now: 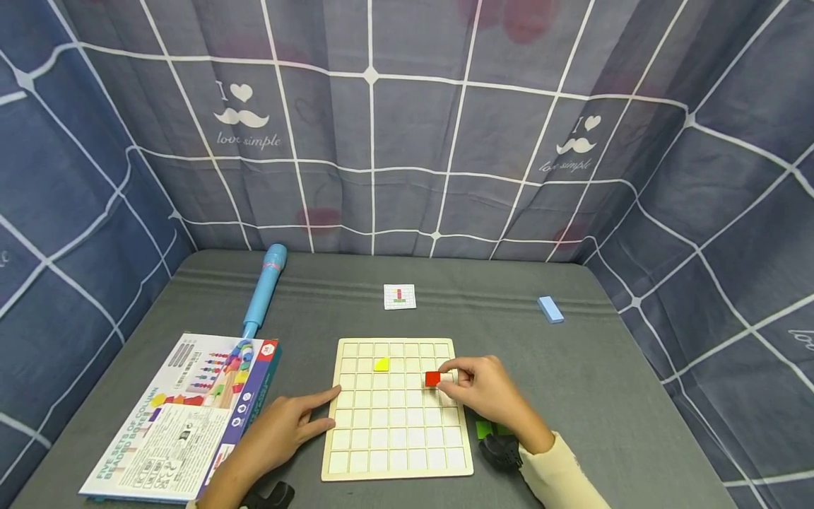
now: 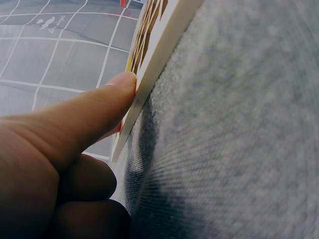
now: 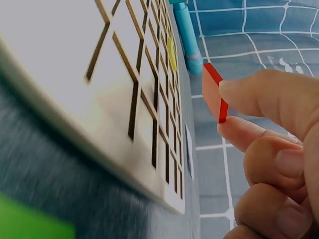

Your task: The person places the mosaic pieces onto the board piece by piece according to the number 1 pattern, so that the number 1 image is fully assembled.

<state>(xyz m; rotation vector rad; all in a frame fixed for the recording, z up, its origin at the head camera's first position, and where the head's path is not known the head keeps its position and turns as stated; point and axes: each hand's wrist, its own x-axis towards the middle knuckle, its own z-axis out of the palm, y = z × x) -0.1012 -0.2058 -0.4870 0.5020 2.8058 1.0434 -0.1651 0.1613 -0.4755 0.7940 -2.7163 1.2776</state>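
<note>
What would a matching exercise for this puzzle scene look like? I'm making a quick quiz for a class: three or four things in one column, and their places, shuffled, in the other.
Things:
1. red tile
2. yellow tile
3. blue block
4. pattern card

Places:
A. lying in a cell of the grid board, upper left part
B. on the table beyond the board's far edge
C. pinched in the right hand over the board
D. alone on the table, far right

Pairs: 1-C, 2-A, 3-D, 4-B
</note>
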